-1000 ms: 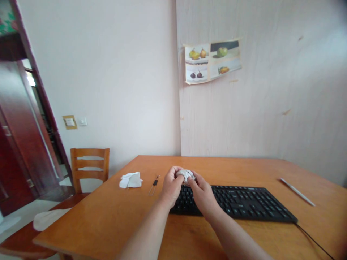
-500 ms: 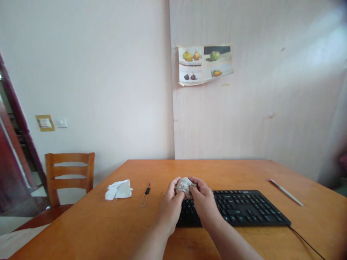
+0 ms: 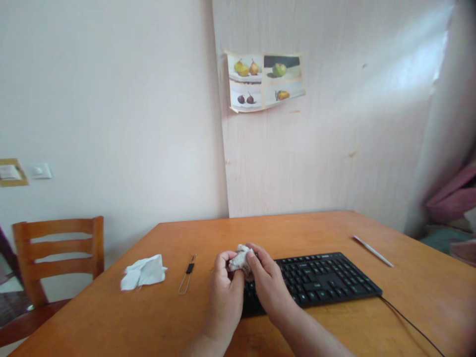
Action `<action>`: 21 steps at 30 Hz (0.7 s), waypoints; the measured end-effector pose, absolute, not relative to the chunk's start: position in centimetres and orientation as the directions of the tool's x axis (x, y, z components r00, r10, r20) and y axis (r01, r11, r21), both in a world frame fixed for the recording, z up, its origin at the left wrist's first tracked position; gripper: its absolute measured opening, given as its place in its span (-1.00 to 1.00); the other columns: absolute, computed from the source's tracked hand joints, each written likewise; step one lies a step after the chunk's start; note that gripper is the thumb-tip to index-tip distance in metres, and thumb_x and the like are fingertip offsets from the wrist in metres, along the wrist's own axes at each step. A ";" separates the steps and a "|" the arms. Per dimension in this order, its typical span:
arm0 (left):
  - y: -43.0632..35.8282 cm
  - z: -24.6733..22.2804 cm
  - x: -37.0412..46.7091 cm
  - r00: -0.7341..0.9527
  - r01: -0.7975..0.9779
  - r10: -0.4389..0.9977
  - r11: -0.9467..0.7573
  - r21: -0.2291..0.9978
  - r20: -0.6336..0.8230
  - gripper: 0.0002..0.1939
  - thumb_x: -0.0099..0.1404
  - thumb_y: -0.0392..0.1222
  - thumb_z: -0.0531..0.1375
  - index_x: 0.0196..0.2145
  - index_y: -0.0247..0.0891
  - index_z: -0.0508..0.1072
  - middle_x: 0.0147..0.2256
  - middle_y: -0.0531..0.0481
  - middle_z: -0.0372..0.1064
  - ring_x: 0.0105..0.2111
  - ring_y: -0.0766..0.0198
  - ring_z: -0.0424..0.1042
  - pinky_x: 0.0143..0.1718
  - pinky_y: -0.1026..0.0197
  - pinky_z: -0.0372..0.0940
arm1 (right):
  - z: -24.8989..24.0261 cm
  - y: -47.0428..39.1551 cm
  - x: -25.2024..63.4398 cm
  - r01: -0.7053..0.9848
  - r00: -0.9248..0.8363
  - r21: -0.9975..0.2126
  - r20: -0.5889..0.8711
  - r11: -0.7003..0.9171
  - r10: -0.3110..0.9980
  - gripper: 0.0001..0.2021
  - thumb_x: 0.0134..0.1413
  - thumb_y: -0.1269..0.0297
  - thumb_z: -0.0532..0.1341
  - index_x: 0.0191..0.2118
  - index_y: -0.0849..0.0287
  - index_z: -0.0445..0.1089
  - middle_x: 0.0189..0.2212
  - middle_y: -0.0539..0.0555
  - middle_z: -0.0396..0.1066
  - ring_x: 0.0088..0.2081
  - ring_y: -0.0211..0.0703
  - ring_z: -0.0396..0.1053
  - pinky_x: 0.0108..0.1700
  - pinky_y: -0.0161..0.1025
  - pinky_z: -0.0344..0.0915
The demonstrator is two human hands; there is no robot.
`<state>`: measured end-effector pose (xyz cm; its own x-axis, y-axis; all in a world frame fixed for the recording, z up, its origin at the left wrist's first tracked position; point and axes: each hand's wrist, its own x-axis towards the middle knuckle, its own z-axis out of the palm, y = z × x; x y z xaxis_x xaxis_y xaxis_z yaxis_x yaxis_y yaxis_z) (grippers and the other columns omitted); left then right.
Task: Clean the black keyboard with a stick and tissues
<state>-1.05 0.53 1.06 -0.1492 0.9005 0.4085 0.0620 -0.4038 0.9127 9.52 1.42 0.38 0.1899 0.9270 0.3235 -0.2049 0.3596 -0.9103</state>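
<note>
Crumpled wad (image 3: 241, 259), pale grey-white, sits between the two hands, above the wooden table (image 3: 148, 322) and near the left end of the black keyboard (image 3: 325, 280). The left hand (image 3: 225, 295) and right hand (image 3: 271, 285) both hold it, fingers curled round the sides and thumbs pressing in. Whether it is cloth or soft paper I cannot tell.

Taken whole, it should be light and soft, giving under pressure and unlikely to slip; if paper, it could tear when pulled hard. The body of the bundle looks the surest place to hold, gripped from both sides as now; the loose folds standing up at the top would likely offer a weaker pinch.

No container shows. Left of the hands lie a white tissue (image 3: 145, 272) and, nearer, a thin wire tool (image 3: 189, 270) with a black middle.
</note>
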 end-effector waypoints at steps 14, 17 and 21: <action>-0.7 1.1 -1.0 -0.061 0.207 0.767 -0.617 0.759 0.639 -0.66 0.17 -0.24 0.30 -0.06 -0.10 0.50 -0.04 -0.13 0.45 -0.01 0.04 0.37 0.09 0.07 0.19 | 1.4 0.8 9.4 -0.546 0.025 -0.823 0.173 0.158 0.985 -0.69 0.09 0.13 0.21 -0.14 0.19 0.52 -0.21 0.12 0.53 -0.12 -0.03 0.46 -0.06 -0.16 0.38; -0.6 1.4 -1.4 -0.124 0.164 0.807 -0.557 0.814 0.577 -0.76 0.27 -0.15 0.23 -0.08 -0.14 0.48 -0.08 -0.11 0.46 -0.07 0.09 0.41 0.02 0.12 0.22 | 1.7 1.3 9.9 -0.525 0.073 -0.834 0.158 0.172 0.985 -0.71 0.01 0.19 0.19 -0.19 0.20 0.51 -0.28 0.10 0.54 -0.25 -0.07 0.45 -0.21 -0.21 0.37; -0.1 2.1 -1.8 -0.247 0.010 0.849 -0.479 0.877 0.467 -0.77 0.32 0.00 0.19 -0.19 -0.17 0.48 -0.21 -0.05 0.48 -0.18 0.15 0.43 -0.12 0.19 0.27 | 1.8 1.2 9.8 -0.508 0.076 -0.843 0.161 0.177 0.984 -0.75 -0.06 0.24 0.22 -0.22 0.17 0.46 -0.31 0.07 0.53 -0.31 -0.12 0.43 -0.31 -0.27 0.31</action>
